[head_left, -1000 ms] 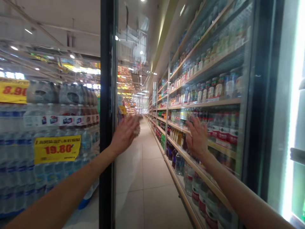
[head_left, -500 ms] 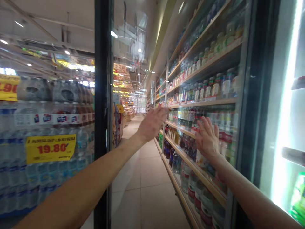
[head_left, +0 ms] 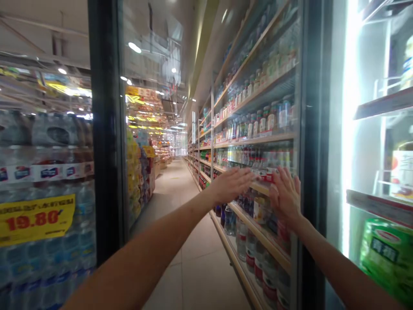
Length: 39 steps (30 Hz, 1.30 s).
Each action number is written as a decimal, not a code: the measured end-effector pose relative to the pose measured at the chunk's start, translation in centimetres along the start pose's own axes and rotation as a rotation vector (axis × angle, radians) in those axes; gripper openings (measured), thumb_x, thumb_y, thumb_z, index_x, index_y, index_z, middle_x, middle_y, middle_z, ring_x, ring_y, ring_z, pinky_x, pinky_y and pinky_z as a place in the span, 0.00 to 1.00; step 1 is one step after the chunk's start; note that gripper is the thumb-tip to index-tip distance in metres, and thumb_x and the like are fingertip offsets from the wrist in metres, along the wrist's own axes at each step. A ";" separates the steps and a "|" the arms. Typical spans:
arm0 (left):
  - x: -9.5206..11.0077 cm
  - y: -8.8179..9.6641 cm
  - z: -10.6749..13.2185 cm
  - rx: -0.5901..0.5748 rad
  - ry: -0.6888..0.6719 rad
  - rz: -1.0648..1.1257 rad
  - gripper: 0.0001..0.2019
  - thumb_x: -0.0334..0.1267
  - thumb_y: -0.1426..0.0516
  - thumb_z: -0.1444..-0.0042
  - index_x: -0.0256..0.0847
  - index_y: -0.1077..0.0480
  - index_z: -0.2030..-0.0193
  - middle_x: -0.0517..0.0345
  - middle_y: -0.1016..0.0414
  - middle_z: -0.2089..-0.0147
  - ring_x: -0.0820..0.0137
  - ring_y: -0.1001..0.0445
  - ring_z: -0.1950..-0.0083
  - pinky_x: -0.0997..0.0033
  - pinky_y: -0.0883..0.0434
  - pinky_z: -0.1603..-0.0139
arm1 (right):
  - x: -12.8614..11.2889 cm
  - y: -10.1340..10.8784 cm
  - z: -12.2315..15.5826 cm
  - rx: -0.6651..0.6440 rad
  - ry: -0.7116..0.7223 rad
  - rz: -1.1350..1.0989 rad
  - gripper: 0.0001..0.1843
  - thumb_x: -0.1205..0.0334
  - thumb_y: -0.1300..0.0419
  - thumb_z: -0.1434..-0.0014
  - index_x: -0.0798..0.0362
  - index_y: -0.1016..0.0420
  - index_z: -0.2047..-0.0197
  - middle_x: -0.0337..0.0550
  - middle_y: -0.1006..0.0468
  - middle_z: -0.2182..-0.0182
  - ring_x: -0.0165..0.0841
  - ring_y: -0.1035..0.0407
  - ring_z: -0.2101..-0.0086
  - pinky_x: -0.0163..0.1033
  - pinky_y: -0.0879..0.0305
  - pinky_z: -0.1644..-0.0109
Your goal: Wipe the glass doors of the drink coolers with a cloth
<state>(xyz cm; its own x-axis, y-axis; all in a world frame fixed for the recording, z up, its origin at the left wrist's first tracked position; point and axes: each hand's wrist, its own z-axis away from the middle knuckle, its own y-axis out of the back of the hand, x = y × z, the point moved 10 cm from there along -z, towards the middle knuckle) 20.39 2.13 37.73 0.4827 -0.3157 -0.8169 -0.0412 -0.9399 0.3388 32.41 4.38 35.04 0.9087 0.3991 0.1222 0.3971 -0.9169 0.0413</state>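
Observation:
A glass cooler door (head_left: 206, 64) with a dark frame (head_left: 106, 142) stands before me. My left hand (head_left: 231, 184) reaches from the lower left with its fingers stretched out to the right. Close beside it, my right hand (head_left: 286, 196) is raised, palm toward the glass and fingers spread. Both hands are at the glass and hold nothing; whether the palms press on it I cannot tell. Rows of bottles (head_left: 263, 122) on long shelves show in the glass behind the hands.
At right is a lit cooler with shelves (head_left: 383, 103) and a green package (head_left: 385, 249). Packs of bottled water (head_left: 48, 172) are stacked at left, bearing a yellow price sign (head_left: 37, 219). A tiled aisle (head_left: 167, 185) runs into the distance.
The door frame and bottle stacks have shifted left in view, and more of the lit cooler shows at right. My left hand has moved right and lower, nearer my right hand.

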 end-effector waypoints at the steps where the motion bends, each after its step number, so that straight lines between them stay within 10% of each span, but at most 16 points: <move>1: -1.3 0.2 -0.6 0.025 0.121 -0.023 0.20 0.34 0.59 0.36 0.37 0.41 0.39 0.56 0.41 0.36 0.67 0.45 0.35 0.63 0.45 0.36 | 0.5 0.2 0.1 0.004 -0.020 0.004 0.29 0.61 0.52 0.39 0.50 0.49 0.35 0.53 0.41 0.39 0.41 0.51 0.38 0.56 0.55 0.37; 4: -3.0 0.3 -1.8 0.083 0.360 -0.053 0.21 0.35 0.59 0.36 0.35 0.44 0.38 0.52 0.45 0.34 0.63 0.48 0.33 0.59 0.46 0.35 | 1.7 0.7 0.6 0.011 -0.070 0.016 0.29 0.61 0.53 0.39 0.49 0.51 0.35 0.52 0.42 0.38 0.42 0.51 0.38 0.57 0.54 0.38; 9: 3.4 -1.5 -3.7 0.048 -0.036 0.018 0.20 0.34 0.59 0.36 0.37 0.41 0.40 0.58 0.39 0.37 0.69 0.43 0.36 0.65 0.43 0.37 | 2.7 0.9 1.7 -0.041 -0.068 0.059 0.28 0.61 0.54 0.38 0.49 0.51 0.35 0.52 0.40 0.39 0.42 0.50 0.38 0.56 0.54 0.38; 14: 1.7 -1.4 -4.7 0.127 0.240 -0.009 0.20 0.34 0.59 0.36 0.35 0.41 0.39 0.55 0.42 0.36 0.63 0.45 0.35 0.59 0.44 0.37 | 4.4 1.7 2.7 -0.006 -0.115 0.092 0.27 0.60 0.53 0.38 0.51 0.48 0.36 0.55 0.40 0.40 0.44 0.48 0.39 0.58 0.52 0.39; 20: 9.0 -3.3 -3.7 0.090 -0.185 0.084 0.19 0.32 0.59 0.37 0.39 0.36 0.44 0.60 0.35 0.40 0.70 0.40 0.37 0.64 0.44 0.36 | 5.2 1.8 3.7 -0.030 -0.111 0.115 0.27 0.61 0.54 0.38 0.53 0.48 0.36 0.56 0.38 0.41 0.44 0.47 0.39 0.58 0.51 0.39; 26: 5.0 -2.9 -5.5 0.108 0.132 0.049 0.19 0.34 0.58 0.37 0.35 0.39 0.42 0.54 0.40 0.37 0.63 0.44 0.35 0.55 0.47 0.36 | 6.2 2.0 4.5 -0.032 -0.176 0.111 0.27 0.60 0.54 0.38 0.51 0.48 0.36 0.56 0.40 0.39 0.45 0.49 0.39 0.59 0.51 0.40; 31: 11.5 -3.4 -2.0 0.104 -0.268 0.143 0.17 0.33 0.56 0.38 0.39 0.33 0.47 0.60 0.32 0.42 0.71 0.37 0.40 0.64 0.43 0.37 | 5.4 1.6 5.3 -0.060 -0.136 0.066 0.29 0.63 0.54 0.39 0.49 0.53 0.34 0.53 0.41 0.39 0.43 0.50 0.38 0.58 0.53 0.38; 39: 3.9 -0.5 3.5 0.128 0.062 0.012 0.19 0.33 0.54 0.38 0.38 0.40 0.41 0.55 0.41 0.36 0.66 0.47 0.34 0.56 0.51 0.33 | 2.0 0.4 4.7 -0.036 -0.075 0.006 0.32 0.63 0.53 0.39 0.47 0.57 0.33 0.51 0.41 0.38 0.41 0.51 0.38 0.57 0.54 0.38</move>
<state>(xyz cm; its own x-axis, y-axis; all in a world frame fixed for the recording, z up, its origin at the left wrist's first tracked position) 19.26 0.96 32.76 0.5349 -0.3216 -0.7813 -0.1562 -0.9464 0.2827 35.01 4.85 30.70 0.9187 0.3920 0.0478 0.3879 -0.9185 0.0765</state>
